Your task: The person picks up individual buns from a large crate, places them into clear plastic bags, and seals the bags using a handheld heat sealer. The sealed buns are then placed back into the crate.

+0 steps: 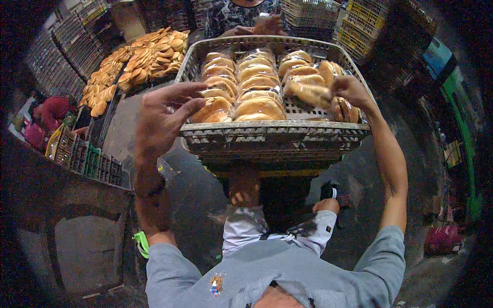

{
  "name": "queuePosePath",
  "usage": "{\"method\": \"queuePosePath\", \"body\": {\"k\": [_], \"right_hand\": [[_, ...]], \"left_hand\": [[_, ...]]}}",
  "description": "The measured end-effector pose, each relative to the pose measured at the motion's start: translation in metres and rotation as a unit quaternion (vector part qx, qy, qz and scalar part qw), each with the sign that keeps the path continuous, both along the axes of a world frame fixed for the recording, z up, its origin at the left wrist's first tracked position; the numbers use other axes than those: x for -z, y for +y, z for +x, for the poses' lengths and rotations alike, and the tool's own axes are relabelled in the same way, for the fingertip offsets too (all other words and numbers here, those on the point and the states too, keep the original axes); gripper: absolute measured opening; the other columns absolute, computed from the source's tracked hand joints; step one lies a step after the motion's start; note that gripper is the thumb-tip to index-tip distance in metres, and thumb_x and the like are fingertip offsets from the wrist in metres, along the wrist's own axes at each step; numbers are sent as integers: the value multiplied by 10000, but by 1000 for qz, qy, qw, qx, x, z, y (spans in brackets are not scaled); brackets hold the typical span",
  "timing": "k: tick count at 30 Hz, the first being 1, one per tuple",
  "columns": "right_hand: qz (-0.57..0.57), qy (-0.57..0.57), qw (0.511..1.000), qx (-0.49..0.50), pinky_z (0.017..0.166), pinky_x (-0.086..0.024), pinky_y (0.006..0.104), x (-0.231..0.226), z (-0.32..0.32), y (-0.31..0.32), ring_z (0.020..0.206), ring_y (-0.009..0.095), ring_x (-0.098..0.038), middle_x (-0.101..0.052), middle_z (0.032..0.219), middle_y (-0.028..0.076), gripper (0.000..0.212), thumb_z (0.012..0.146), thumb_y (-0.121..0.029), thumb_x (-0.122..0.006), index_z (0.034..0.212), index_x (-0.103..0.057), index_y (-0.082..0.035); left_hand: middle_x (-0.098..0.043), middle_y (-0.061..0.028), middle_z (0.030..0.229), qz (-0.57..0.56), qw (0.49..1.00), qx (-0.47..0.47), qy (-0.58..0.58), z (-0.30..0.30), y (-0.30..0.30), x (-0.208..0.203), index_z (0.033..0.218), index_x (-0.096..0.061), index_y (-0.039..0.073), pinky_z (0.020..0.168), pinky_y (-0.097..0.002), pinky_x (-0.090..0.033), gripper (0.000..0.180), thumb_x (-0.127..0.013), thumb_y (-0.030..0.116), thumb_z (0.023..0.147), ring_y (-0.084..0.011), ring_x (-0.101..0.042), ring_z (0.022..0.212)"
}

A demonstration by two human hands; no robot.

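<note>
In front of me stands a pale plastic crate (277,126) holding rows of round, golden-brown pancakes (259,107) in clear wrap. My right hand (352,93) is closed on a wrapped pancake pack (310,92), blurred by motion, above the right part of the crate. Beneath it, bare slatted crate floor shows beside another wrapped pack (345,110) in the front right corner. My left hand (167,110) is at the front left corner, thumb and fingers apart, holding nothing. Its fingertips reach over the rim beside the left row; whether they touch a pack, I cannot tell.
Across the crate, another person's hands (267,24) hold something blurred. Unwrapped pancakes (154,54) lie piled on a table at the far left, near a person in red (54,110). Stacked crates (359,25) stand behind. More crates (221,154) support mine.
</note>
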State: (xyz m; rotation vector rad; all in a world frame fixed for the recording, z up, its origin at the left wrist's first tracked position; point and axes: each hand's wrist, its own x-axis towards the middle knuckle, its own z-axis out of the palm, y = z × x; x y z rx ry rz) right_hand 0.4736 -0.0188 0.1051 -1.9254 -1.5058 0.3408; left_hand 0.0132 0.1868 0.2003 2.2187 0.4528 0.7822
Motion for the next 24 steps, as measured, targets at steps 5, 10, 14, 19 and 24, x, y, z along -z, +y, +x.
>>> {"method": "queuePosePath", "body": {"k": [5, 10, 14, 19, 24], "right_hand": [[188, 71, 979, -47, 738, -498, 257, -60, -31, -27, 808, 65, -580, -665, 918, -15, 135, 933, -109, -660, 1037, -653, -23], [74, 67, 990, -98, 619, -487, 228, -143, -123, -51, 691, 66, -580, -649, 835, -7, 192, 934, -143, -672, 1053, -675, 6], [-29, 63, 992, -103, 536, -467, 218, -169, -176, -99, 600, 70, -568, -647, 788, 9, 213, 936, -153, -672, 1051, -692, 26], [281, 179, 934, 128, 594, -526, 284, -134, -171, -125, 714, 133, -640, -663, 987, 64, 364, 1009, -239, -559, 1286, -558, -2], [316, 203, 896, 235, 748, -563, 357, -14, -225, -178, 865, 221, -700, -709, 1027, 101, 301, 917, -281, -708, 1082, -635, -41]], "left_hand": [[-724, -96, 1105, 40, 996, 3, -83, 5, -28, 2, 1251, -664, 51, 892, -321, -533, 426, -768, 124, 844, -173, -680, 1003], [-642, -121, 1264, 174, 954, 175, -169, 57, -72, 15, 1441, -462, 77, 986, -357, -488, 775, -842, 153, 770, -211, -611, 1159], [-597, -134, 1321, -136, 884, 421, -152, 108, -139, 24, 1499, -355, 61, 1035, -373, -456, 911, -863, 160, 749, -222, -569, 1224], [-539, -156, 1372, -404, 811, 409, -107, 129, -157, 79, 1488, -274, -25, 1070, -401, -440, 954, -864, 123, 752, -254, -546, 1259], [-536, -163, 1357, -570, 729, 354, -135, 136, -181, 101, 1435, -326, -34, 1073, -422, -450, 824, -829, 85, 793, -273, -549, 1254]]}}
